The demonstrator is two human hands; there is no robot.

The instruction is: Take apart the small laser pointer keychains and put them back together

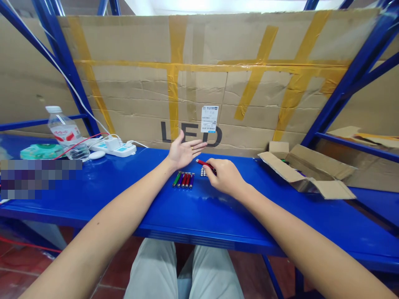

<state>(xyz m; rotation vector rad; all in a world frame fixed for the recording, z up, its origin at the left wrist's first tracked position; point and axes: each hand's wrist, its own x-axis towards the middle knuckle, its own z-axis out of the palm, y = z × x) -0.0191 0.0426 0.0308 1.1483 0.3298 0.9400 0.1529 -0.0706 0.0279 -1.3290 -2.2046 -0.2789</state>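
My right hand [227, 176] is closed around a slim red metal tube [203, 162] with a silver tip, which looks like a small penlight and points left. Beside it, palm up with fingers stretched out, my left hand [186, 152] holds nothing. Below the left hand, a row of several similar tubes [183, 180] in green, purple and red lies on the blue table [199, 211]. Small silver round pieces [203, 171] stand in a cluster, partly hidden by the right hand.
An open cardboard box [307, 166] with some coloured tubes inside stands at the right. On the left are a plastic bottle [67, 135], a green pack [40, 151] and a white power strip [118, 147] with cables. A large taped cardboard sheet [140, 95] closes off the back.
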